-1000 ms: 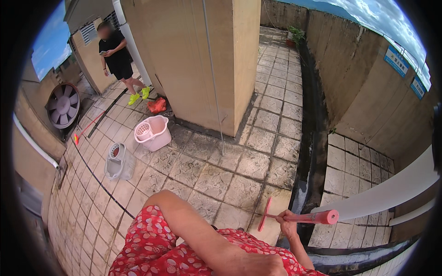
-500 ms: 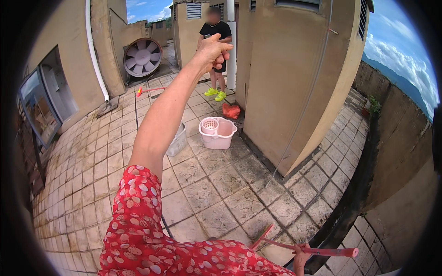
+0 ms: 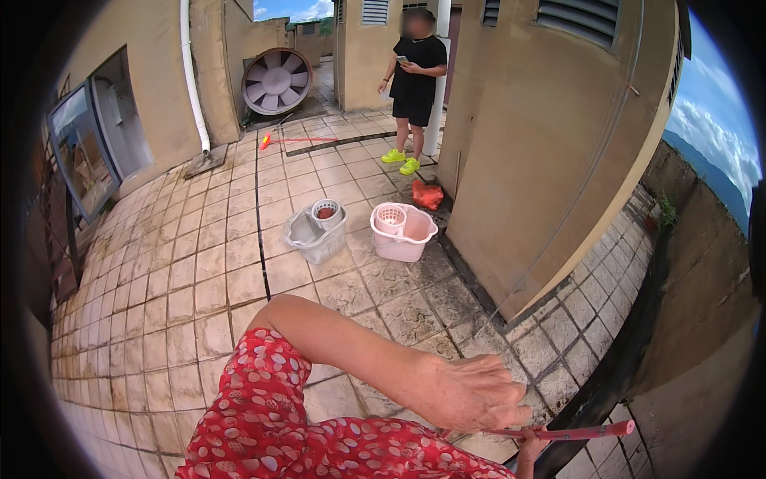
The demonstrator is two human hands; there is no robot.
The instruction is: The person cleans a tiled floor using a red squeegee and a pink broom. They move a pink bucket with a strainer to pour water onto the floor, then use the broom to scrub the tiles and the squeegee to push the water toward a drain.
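A slim pinkish-red pole (image 3: 586, 433) lay near level at the lower right, the right hand (image 3: 530, 449) grasping it with wrapped fingers. The left hand (image 3: 479, 391) crossed in front, hiding part of the pole, its fingers curled; whether they gripped anything could not be told. Farther out stood a greyish plastic bucket (image 3: 323, 249), a pale-pink plastic bucket (image 3: 399, 249) just beside it, and, beyond, a black-clothed person (image 3: 419, 80) holding a phone (image 3: 402, 60).

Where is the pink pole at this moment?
In the head view, the pink pole is at the lower right, held by the right hand, with its thicker end pointing right and its left part showing just below the left hand.
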